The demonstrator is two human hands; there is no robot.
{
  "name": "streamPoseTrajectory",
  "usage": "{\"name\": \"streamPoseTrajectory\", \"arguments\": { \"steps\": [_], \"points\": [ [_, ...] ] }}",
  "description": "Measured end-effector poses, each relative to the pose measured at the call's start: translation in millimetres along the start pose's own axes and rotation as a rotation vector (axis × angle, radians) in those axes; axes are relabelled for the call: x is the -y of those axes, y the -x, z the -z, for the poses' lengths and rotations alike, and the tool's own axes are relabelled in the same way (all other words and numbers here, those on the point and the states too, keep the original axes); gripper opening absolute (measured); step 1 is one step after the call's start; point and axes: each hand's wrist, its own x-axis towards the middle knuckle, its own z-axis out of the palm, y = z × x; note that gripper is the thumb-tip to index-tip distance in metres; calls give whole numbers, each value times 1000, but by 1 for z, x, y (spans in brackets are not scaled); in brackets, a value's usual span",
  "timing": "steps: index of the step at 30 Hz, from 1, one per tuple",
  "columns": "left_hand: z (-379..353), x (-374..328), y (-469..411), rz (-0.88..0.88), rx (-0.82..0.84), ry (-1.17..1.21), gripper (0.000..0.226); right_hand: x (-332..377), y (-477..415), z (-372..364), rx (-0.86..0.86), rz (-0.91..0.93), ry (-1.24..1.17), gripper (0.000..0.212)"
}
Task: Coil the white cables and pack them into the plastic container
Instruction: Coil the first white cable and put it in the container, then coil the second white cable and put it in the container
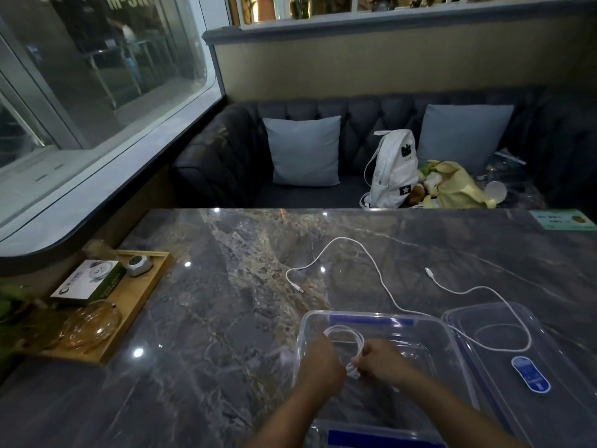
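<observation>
1. Progress, my read: one thin round white cable coil (345, 333) is wound and held over the open clear rectangular plastic container (371, 315), not let go yet.
2. Left to do: the long loose white cable (382, 279) lies uncoiled on the grey marble table (226, 286), far part draped over the clear flat lid (555, 347).
3. Left hand (319, 363) curled on the coil's near side; right hand (381, 358) pinches the same bundle.
4. I see no long axis on the coil. The loose cable runs left-right, USB plug pointing near-right.
</observation>
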Motion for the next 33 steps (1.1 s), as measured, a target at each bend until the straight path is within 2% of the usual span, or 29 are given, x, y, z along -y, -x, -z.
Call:
{"name": "streamPoseTrajectory", "arguments": {
  "steps": [2, 6, 10, 13, 17, 23, 27, 33],
  "points": [
    [-3, 1, -1, 21, 42, -85, 43, -3, -3, -3, -20, 35, 61, 35],
    [-7, 5, -6, 53, 99, -176, 48, -6, -10, -5, -24, 92, 208, 31],
    [-8, 6, -6, 47, 125, -235, 44, -13, -13, -5, -16, 92, 318, 9],
    [-9, 8, -8, 36, 126, -279, 37, -14, -15, -3, -27, 86, 368, 20],
    [-4, 3, -10, -32, 64, -346, 28, -4, -12, 4, 37, 88, 428, 23],
    [24, -48, -17, -218, -60, -470, 35, 24, 0, 40, 133, 211, 612, 25],
    [34, -91, -31, -345, -94, -342, 24, 37, 10, 77, 3, 246, 590, 22],
    [16, -140, -61, -561, -153, -284, 21, 11, 10, 138, -297, 159, 426, 23]
  ]
}}
